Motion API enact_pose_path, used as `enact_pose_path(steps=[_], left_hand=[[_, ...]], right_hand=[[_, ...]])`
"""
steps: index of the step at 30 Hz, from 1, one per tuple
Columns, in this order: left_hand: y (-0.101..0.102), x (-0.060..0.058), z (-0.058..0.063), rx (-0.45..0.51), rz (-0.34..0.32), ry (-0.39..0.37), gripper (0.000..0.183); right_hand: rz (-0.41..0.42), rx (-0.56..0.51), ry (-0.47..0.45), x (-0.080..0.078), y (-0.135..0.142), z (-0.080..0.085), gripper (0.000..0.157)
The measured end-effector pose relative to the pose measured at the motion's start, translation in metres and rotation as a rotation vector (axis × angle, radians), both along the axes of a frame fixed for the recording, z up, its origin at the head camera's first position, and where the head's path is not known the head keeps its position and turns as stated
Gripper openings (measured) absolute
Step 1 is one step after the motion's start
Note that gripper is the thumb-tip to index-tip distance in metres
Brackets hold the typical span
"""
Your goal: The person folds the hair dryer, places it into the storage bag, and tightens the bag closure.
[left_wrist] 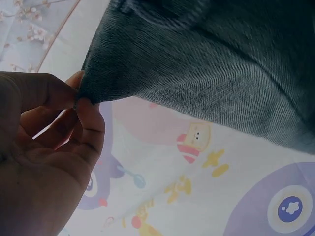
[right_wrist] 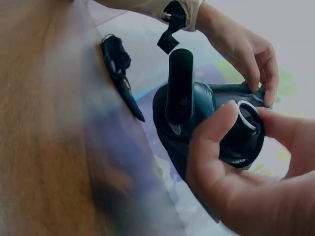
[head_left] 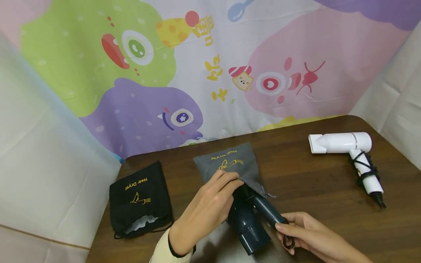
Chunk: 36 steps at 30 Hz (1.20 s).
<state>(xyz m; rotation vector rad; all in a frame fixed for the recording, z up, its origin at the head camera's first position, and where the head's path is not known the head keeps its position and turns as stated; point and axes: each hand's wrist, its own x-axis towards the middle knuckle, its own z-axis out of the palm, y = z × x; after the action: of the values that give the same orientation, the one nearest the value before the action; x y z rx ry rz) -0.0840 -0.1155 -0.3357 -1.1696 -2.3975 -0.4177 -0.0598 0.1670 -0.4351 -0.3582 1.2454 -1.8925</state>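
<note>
A dark blue hair dryer [head_left: 248, 226] lies partly inside the mouth of a grey drawstring pouch [head_left: 246, 157] with yellow print, its barrel and handle sticking out toward me. With finger and thumb, my left hand [head_left: 204, 208] pinches the pouch's edge; the left wrist view shows this hand [left_wrist: 59, 137] at a corner of the grey cloth [left_wrist: 211, 73]. My right hand [head_left: 306, 233] grips the end of the dryer's handle, where a dark cord is looped. In the right wrist view, the dryer's nozzle [right_wrist: 180, 88] faces the camera beside my fingers.
On the left lies a black pouch [head_left: 152, 193] marked Hair Dryer, with white material showing at its opening. A white hair dryer [head_left: 342, 142], cord wrapped round its handle, lies at the right on the wooden table [head_left: 296, 175]. A cartoon cloth [head_left: 223, 120] hangs behind.
</note>
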Motion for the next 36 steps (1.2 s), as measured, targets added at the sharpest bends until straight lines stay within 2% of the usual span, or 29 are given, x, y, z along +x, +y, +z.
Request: enact_pose_path(steps=[5, 9, 12, 17, 20, 23, 26, 31, 36], left_hand=[[-0.001, -0.002, -0.001, 0.004, 0.012, -0.003, 0.036], [0.001, -0.002, -0.002, 0.002, 0.013, 0.000, 0.035], [0.005, -0.003, -0.005, -0.021, 0.003, 0.023, 0.032], [0.015, -0.002, -0.012, -0.106, -0.015, 0.084, 0.025], [0.020, 0.000, -0.017, -0.144, -0.020, 0.076, 0.023], [0.023, 0.003, -0.020, -0.161, -0.016, 0.049, 0.023], [0.022, 0.005, -0.020, -0.157, -0.011, 0.031, 0.022], [0.019, 0.005, -0.019, -0.137, 0.015, 0.021, 0.023], [0.019, 0.000, -0.019, -0.135, 0.024, 0.063, 0.024]], right_hand=[[0.022, 0.019, -0.021, 0.000, 0.000, -0.002, 0.041], [0.016, -0.042, 0.032, 0.000, -0.001, -0.005, 0.038], [-0.015, -0.047, 0.086, 0.001, -0.003, -0.006, 0.036], [-0.127, 0.061, 0.192, 0.004, -0.006, -0.006, 0.033], [-0.163, 0.124, 0.198, 0.004, -0.006, -0.005, 0.033], [-0.177, 0.134, 0.152, 0.004, -0.006, -0.004, 0.034], [-0.200, 0.096, 0.104, 0.004, -0.004, -0.003, 0.037], [-0.239, -0.031, 0.057, 0.004, -0.003, -0.002, 0.040], [-0.221, -0.198, -0.048, 0.003, -0.003, -0.003, 0.040]])
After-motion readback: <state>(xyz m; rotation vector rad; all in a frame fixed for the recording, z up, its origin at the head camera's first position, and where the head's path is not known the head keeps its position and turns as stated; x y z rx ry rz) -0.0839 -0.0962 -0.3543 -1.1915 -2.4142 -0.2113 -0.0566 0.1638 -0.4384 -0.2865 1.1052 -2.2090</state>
